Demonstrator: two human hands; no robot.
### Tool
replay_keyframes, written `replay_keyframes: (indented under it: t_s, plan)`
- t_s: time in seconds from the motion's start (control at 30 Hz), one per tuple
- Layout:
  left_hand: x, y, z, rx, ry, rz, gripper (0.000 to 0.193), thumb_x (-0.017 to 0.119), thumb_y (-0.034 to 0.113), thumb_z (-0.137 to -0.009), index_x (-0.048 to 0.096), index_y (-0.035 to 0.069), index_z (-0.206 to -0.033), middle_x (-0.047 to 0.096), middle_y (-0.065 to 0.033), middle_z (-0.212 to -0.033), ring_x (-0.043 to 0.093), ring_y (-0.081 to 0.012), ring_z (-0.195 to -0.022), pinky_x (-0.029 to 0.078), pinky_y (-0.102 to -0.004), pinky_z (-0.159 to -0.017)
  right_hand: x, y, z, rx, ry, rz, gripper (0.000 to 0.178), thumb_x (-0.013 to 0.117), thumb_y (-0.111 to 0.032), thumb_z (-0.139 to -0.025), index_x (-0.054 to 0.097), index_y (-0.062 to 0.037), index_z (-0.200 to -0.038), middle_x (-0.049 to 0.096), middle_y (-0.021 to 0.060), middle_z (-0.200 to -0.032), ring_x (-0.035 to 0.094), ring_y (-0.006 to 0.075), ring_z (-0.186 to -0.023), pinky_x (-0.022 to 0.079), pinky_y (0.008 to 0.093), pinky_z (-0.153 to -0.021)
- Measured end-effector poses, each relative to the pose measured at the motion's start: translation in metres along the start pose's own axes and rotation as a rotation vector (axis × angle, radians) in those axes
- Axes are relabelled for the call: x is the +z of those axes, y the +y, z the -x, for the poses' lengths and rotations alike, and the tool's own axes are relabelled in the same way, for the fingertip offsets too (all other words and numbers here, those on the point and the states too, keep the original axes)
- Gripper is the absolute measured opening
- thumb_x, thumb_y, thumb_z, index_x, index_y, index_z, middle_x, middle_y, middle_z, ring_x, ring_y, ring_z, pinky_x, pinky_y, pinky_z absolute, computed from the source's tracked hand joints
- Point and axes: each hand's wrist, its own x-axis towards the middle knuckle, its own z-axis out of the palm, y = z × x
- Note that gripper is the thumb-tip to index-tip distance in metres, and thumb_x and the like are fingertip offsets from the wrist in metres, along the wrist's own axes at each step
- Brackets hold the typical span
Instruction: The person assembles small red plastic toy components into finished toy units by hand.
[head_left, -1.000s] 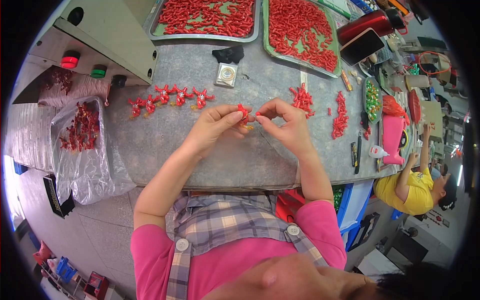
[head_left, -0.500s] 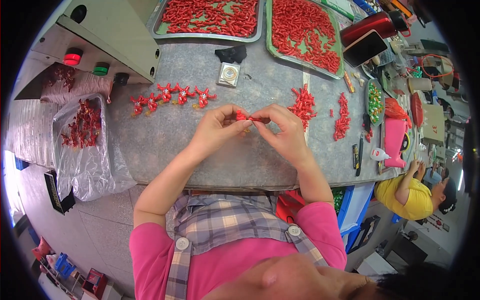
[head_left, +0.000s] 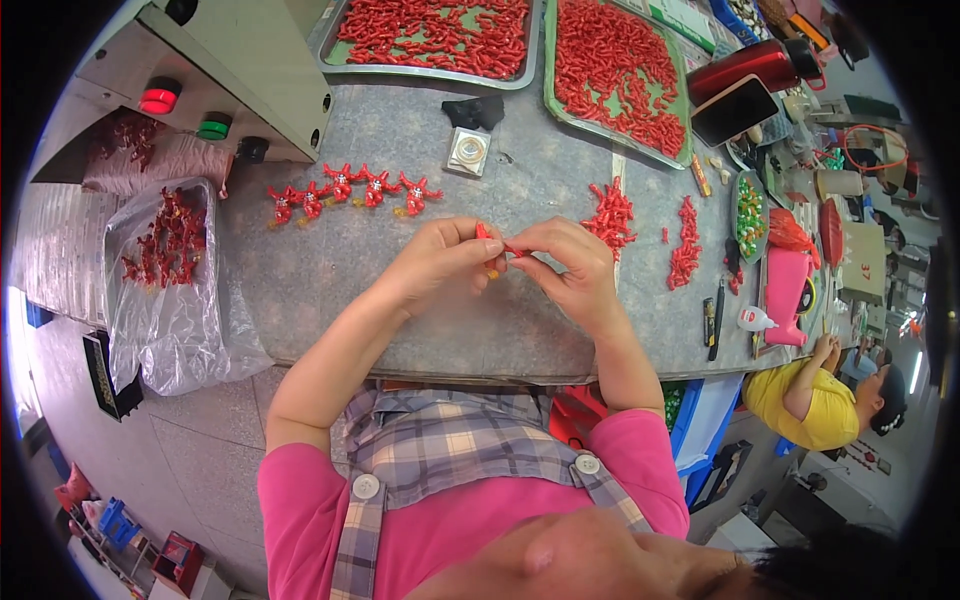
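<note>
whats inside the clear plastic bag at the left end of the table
The clear plastic bag holds a loose heap of small red assembled pieces, seen through its upper part. The crumpled lower folds hide whatever lies deeper, and the pieces cannot be counted.

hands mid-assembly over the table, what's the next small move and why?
Probably press the small red plastic piece pinched between the left hand and right hand fully together. Both sets of fingertips meet on it above the grey table, and it looks unlike the finished red star-shaped pieces lined up further back.
</note>
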Motion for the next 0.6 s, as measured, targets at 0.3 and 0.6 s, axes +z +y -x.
replay_keyframes:
  t_s: [0.3,0.6]
  plan:
    - [-0.006,-0.002,-0.003,0.014,0.057,0.208,0.016,0.056,0.019,-0.085,0.057,0.004,-0.09,0.061,-0.0042,-0.078,0.052,-0.0057,-0.055,0.044,-0.0183,-0.049,-0.006,0.013,-0.04,-0.076,-0.083,0.075,0.014,0.068,-0.004,-0.067,0.062,-0.0022,-0.08,0.06,0.0066,-0.075,0.058,0.0212,-0.067,0.045,0.0292,-0.06]
    - [-0.004,0.007,0.002,0.112,0.159,0.01,0.022,0.056,0.021,-0.086,0.058,0.004,-0.101,0.061,-0.0013,-0.082,0.052,-0.0043,-0.06,0.045,-0.0189,-0.057,0.019,0.051,-0.101,-0.118,-0.168,0.44,0.008,0.063,-0.011,-0.074,0.059,-0.0061,-0.079,0.056,0.0067,-0.073,0.055,0.0243,-0.07,0.044,0.0335,-0.061]
